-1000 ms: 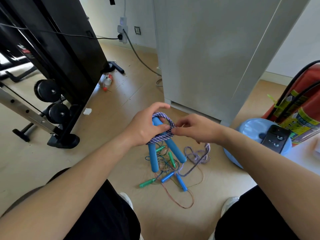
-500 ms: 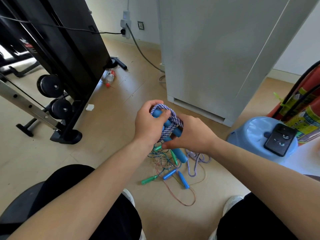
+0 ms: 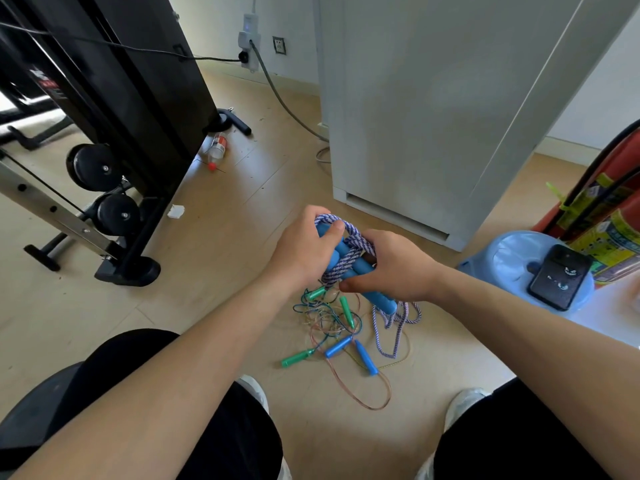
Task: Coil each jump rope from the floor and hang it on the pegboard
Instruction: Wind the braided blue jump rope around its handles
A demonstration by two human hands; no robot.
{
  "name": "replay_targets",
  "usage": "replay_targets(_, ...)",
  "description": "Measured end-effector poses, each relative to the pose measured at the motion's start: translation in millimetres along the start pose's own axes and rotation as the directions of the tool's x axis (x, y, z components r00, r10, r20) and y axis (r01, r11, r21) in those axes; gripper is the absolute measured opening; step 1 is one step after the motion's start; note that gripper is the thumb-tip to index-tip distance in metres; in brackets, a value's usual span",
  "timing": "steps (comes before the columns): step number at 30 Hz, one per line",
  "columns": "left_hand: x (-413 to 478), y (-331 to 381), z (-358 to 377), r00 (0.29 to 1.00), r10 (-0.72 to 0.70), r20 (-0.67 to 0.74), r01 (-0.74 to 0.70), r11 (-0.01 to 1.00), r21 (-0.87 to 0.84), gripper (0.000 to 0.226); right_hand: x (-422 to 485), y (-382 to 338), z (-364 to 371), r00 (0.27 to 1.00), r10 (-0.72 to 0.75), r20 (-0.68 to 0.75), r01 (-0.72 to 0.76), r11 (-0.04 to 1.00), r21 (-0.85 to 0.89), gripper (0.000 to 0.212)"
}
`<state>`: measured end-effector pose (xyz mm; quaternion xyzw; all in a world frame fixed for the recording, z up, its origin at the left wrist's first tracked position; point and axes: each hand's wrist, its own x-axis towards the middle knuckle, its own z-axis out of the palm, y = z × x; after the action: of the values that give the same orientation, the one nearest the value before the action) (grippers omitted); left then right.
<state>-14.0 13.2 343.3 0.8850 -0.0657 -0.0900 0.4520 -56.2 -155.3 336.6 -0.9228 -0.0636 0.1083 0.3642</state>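
Note:
A purple-and-white braided jump rope [image 3: 349,252] with two thick blue handles [image 3: 379,298] is held above the floor. My left hand [image 3: 304,249] grips the upper ends of the handles, thumb over the wound cord. My right hand [image 3: 393,268] curls round the handles and the wraps from the right. The loose tail of the braided cord [image 3: 394,323] hangs down to the floor. Below lie a thin rope with green handles [image 3: 298,358] and one with small blue handles [image 3: 337,346], tangled with a clear pinkish cord [image 3: 360,393]. No pegboard is in view.
A black weight machine [image 3: 114,140] stands at the left, a white cabinet [image 3: 433,116] straight ahead. At the right sit a blue stool [image 3: 502,258] with a phone [image 3: 559,277] on it and a red fire extinguisher [image 3: 609,216]. A bottle [image 3: 216,150] lies on the floor.
My right hand moved from pinching the cord at the wraps to closing round the handles. The bundle has tilted and the hanging tail has shortened. The view shifted slightly.

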Motion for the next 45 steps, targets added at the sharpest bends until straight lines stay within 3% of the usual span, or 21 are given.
replay_targets(6,-1,-8,-8,0.986,-0.069,0.153,0.066,0.997,0.026,0.030,-3,1,5,0.999,-0.020,0.028,0.021,0.999,-0.025,0.044)
replay_targets(10,-2,-8,-12,0.981,-0.032,0.191,0.034,0.999,-0.005,0.032,-5,0,1,0.999,-0.031,0.043,0.030,0.999,0.026,0.046)
replay_targets(14,-1,-11,-16,0.961,-0.017,0.277,0.038,0.997,-0.068,0.029,-4,1,-7,0.994,-0.068,0.082,0.062,0.996,0.068,0.031)
replay_targets(18,1,-15,-20,0.929,-0.053,0.367,0.069,0.997,-0.030,0.038,-4,7,-9,0.984,-0.088,0.152,0.081,0.995,0.056,0.035)
replay_targets(21,2,-15,-22,0.932,-0.030,0.362,0.043,0.999,-0.029,0.039,-3,8,-11,0.984,-0.081,0.156,0.075,0.996,0.045,0.034)
replay_targets(24,3,-18,-21,0.943,-0.016,0.333,0.015,1.000,0.005,0.037,-3,3,-16,0.995,0.001,0.102,0.013,0.991,-0.135,0.044)
replay_targets(28,5,-21,-15,0.954,0.009,0.300,-0.072,0.977,0.200,0.036,-5,-7,-28,0.995,0.088,0.040,-0.078,0.973,-0.218,0.050)
replay_targets(34,8,-24,1,0.964,-0.004,0.265,-0.096,0.927,0.364,0.020,-20,-26,-23,0.996,-0.060,0.061,0.068,0.986,-0.152,0.045)
replay_targets(36,7,-25,2,0.960,-0.006,0.279,-0.097,0.930,0.354,0.017,-21,-29,-22,0.998,-0.058,0.012,0.059,0.989,-0.138,0.039)
replay_targets(39,3,-24,5,0.961,0.023,0.276,-0.100,0.958,0.268,0.019,-14,-15,-35,0.984,0.013,-0.179,-0.026,0.997,-0.074,0.025)
replay_targets(42,-5,-17,8,0.945,0.101,0.311,-0.126,0.990,0.061,0.017,-6,5,-51,0.926,0.106,-0.362,-0.132,0.990,-0.048,0.025)
replay_targets(45,-14,-4,8,0.922,0.215,0.321,-0.222,0.975,-0.014,0.009,0,16,-53,0.894,0.181,-0.409,-0.199,0.980,-0.003,0.026)
